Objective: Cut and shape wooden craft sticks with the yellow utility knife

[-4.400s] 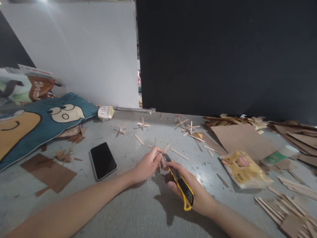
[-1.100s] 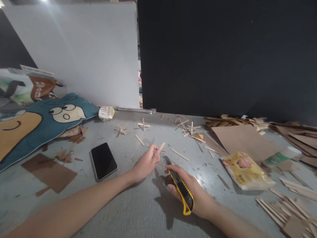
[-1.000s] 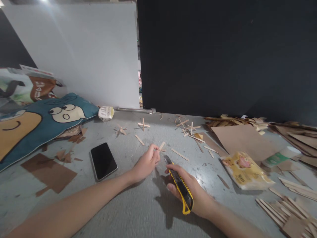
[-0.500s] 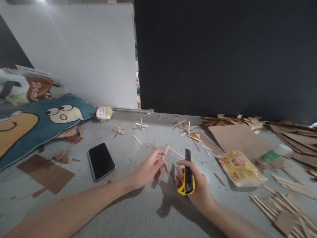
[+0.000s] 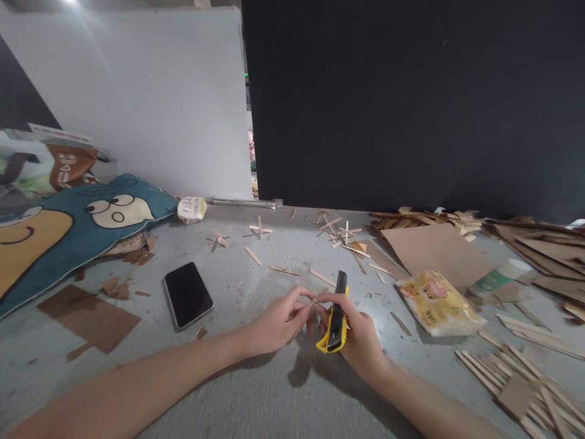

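My left hand [image 5: 286, 320] pinches a small wooden craft stick [image 5: 314, 301], which is mostly covered by fingers. My right hand [image 5: 361, 332] holds a yellow and black utility knife [image 5: 337, 320] in its palm, the knife's front end pointing away from me. The thumb and forefinger of that hand meet the left fingertips at the stick. Just beyond the hands, loose craft sticks [image 5: 284, 270] lie on the grey table [image 5: 237, 390]. Farther back stand small crossed-stick pieces [image 5: 260, 228].
A phone [image 5: 188, 295] lies left of my hands, near brown card scraps [image 5: 89, 318] and a blue cushion [image 5: 114, 207]. On the right are a yellow tissue pack [image 5: 439, 305], a green and white bottle [image 5: 500, 276] and a stick pile [image 5: 516, 384]. A black panel [image 5: 411, 110] rises behind.
The knife has swung from pointing at the stick to standing more upright in my right hand. My right hand has moved left, its fingers now meeting the left ones at the stick.
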A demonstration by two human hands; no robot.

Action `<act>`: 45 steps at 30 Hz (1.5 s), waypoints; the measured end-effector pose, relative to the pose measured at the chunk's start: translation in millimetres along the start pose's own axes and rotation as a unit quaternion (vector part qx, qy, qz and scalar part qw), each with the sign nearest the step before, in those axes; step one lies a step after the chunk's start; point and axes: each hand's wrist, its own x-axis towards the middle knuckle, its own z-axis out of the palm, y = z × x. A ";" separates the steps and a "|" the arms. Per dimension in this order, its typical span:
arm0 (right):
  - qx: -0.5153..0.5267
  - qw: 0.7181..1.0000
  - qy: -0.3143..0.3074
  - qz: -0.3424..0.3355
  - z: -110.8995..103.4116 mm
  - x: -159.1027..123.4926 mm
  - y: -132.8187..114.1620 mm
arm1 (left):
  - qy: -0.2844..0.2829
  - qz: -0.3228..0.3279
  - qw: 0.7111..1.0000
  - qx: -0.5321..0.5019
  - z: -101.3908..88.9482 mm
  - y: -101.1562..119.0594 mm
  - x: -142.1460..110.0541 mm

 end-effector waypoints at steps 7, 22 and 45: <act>0.003 0.999 -0.029 0.022 -0.1 0.1 2.6 | -0.004 0.022 0.999 0.037 1.2 4.7 -0.6; -0.047 0.997 -0.038 0.038 -2.6 -0.3 -2.5 | -0.010 -0.002 0.998 0.058 0.8 5.5 -3.8; -0.045 0.998 -0.024 0.021 -0.2 2.3 -5.3 | -0.014 -0.003 0.999 0.051 -0.2 4.4 -1.4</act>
